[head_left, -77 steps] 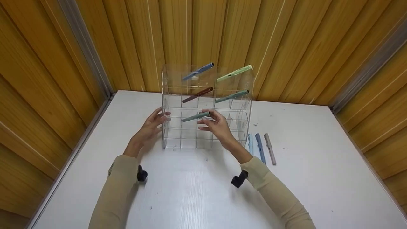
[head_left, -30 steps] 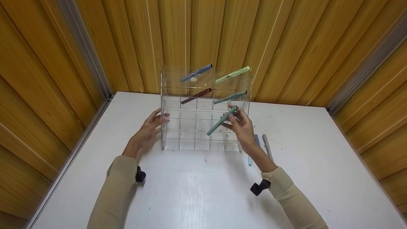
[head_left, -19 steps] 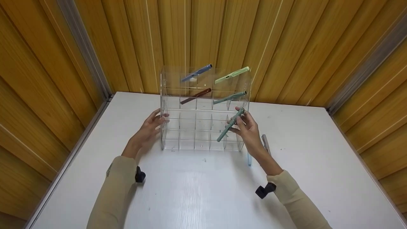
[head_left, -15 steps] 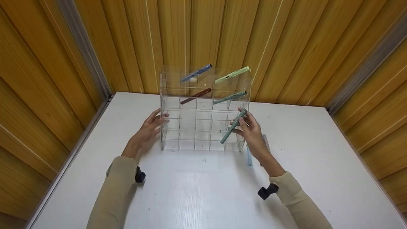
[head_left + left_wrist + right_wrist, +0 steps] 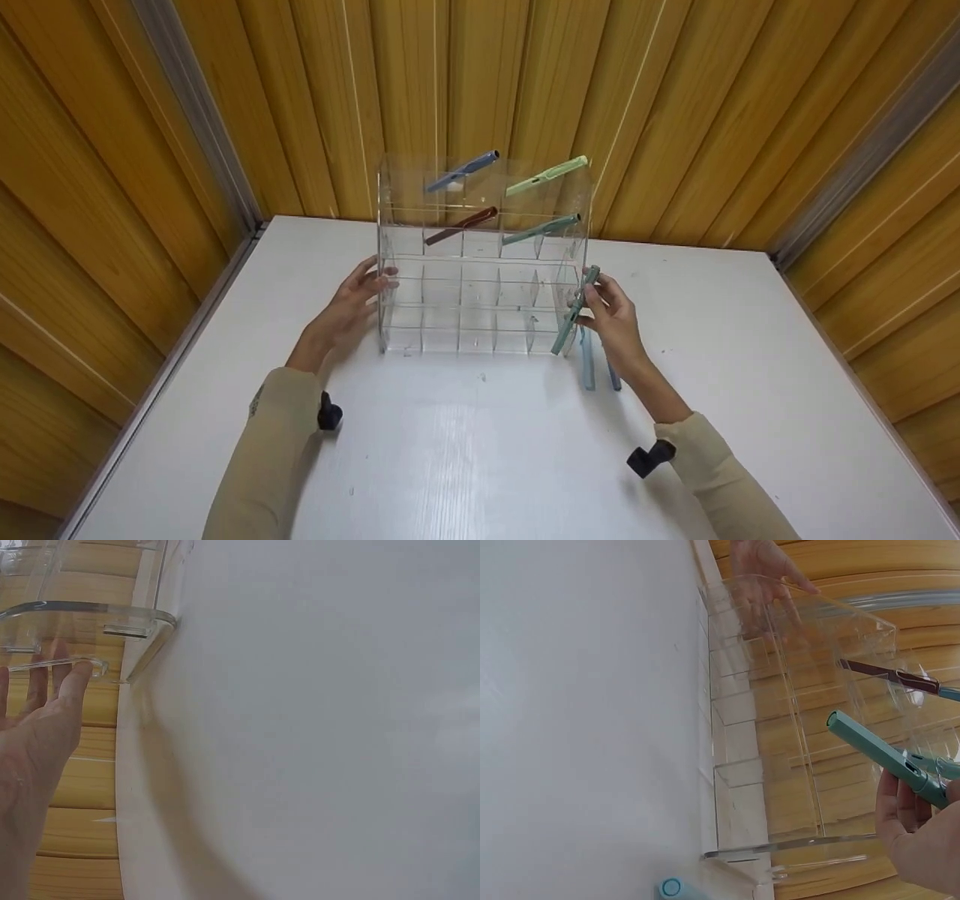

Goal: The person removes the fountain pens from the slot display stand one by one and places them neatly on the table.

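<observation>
In the head view my left hand [image 5: 349,304] rests against the left side of a clear acrylic pen rack [image 5: 442,328]. Its fingers look fairly straight and spread on the panel. My right hand [image 5: 616,319] pinches a green pen [image 5: 568,324] between thumb and fingers, at the rack's lower right side. The pen slants, with its lower end towards the table; its clip shows in the right wrist view. Still in the rack are a blue pen [image 5: 463,172], a pale green pen [image 5: 547,176], a dark red pen [image 5: 461,226] and a teal pen [image 5: 541,229].
On the white table [image 5: 450,450], a light blue pen [image 5: 588,367] and a darker blue pen [image 5: 615,380] lie right of the rack, partly behind the right hand. Wood-patterned walls [image 5: 480,75] stand behind and at both sides.
The green pen has left the rack's third tier and moved right and down in my right hand, past the rack's right edge. The left hand stays at the rack's left side.
</observation>
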`<state>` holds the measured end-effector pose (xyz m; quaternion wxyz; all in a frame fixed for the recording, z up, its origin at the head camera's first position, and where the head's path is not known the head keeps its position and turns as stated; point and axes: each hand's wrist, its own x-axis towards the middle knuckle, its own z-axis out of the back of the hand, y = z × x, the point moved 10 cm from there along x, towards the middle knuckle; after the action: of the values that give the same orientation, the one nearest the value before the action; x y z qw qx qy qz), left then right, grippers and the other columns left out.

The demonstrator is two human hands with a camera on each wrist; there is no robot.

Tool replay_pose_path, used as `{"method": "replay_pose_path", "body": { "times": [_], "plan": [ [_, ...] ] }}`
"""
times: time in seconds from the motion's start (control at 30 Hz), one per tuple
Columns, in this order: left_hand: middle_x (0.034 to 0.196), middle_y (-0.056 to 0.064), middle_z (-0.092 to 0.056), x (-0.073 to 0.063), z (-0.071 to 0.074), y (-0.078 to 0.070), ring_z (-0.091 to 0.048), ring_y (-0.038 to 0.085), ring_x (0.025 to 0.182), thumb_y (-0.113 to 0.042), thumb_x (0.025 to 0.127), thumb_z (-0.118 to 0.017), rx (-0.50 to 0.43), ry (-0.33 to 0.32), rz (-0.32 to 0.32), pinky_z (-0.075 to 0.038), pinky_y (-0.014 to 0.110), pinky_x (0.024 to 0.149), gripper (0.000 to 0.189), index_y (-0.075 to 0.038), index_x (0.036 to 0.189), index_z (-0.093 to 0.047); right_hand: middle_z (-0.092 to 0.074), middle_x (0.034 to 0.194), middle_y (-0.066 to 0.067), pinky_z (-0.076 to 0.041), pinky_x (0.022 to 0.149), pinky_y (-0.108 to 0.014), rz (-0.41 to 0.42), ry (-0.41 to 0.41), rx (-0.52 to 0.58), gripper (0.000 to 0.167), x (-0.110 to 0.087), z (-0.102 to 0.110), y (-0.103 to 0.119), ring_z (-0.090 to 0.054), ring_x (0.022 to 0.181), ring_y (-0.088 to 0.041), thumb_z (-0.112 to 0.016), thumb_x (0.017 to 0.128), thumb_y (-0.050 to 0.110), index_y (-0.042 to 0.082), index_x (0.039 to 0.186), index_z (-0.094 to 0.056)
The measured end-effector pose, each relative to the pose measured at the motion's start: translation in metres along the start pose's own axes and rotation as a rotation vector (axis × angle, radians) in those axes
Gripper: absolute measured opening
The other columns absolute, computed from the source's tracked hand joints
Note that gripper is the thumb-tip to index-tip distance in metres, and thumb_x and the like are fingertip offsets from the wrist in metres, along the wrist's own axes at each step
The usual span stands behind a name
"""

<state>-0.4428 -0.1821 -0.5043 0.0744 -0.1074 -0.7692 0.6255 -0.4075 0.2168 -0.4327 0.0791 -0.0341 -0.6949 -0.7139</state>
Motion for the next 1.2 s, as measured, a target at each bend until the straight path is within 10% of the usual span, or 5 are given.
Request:
{"method": "replay_pose_path", "body": {
  "times": [1.2],
  "plan": [
    [0.165, 0.012, -0.034, 0.001, 0.0, 0.001, -0.028, 0.034, 0.155, -0.025, 0.107, -0.053, 0.002, 0.011, -0.017, -0.014, 0.057, 0.129, 0.062, -0.021, 0.161, -0.023, -0.061, 0.102, 0.014, -0.061, 0.077, -0.021, -0.12, -0.171, -0.224, 0.056, -0.005, 0.105, -0.028, -0.068, 0.089, 0.0, -0.062, 0.102, 0.034, 0.001, 0.145, -0.05]
  ]
}}
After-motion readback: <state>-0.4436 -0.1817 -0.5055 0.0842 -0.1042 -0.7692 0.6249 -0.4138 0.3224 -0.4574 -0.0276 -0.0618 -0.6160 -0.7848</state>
